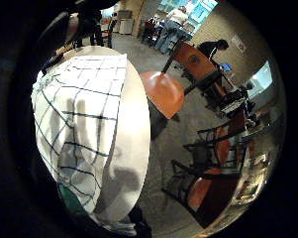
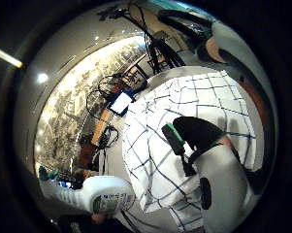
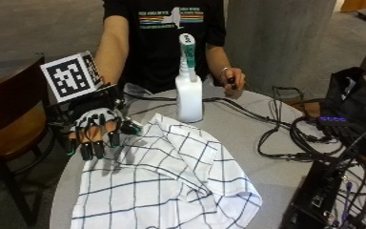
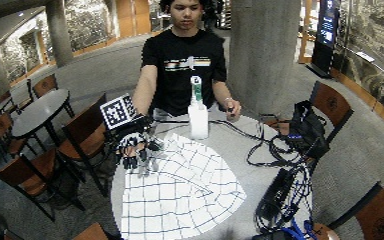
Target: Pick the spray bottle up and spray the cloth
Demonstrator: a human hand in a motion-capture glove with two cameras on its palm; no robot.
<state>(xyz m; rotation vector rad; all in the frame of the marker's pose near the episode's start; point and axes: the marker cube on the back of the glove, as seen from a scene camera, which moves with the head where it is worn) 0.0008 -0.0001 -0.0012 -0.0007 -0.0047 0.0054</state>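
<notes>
Over the left edge of the counter, the gloved right hand hangs above the checked cloth. Its fingers point down, relaxed, and the grip is released, with nothing in it. The cloth lies spread out flat. Further right, the spray bottle stands upright on the counter, just behind the cloth and apart from the hand. So I think nothing is done yet: the bottle needs picking up, then spraying the cloth.
</notes>
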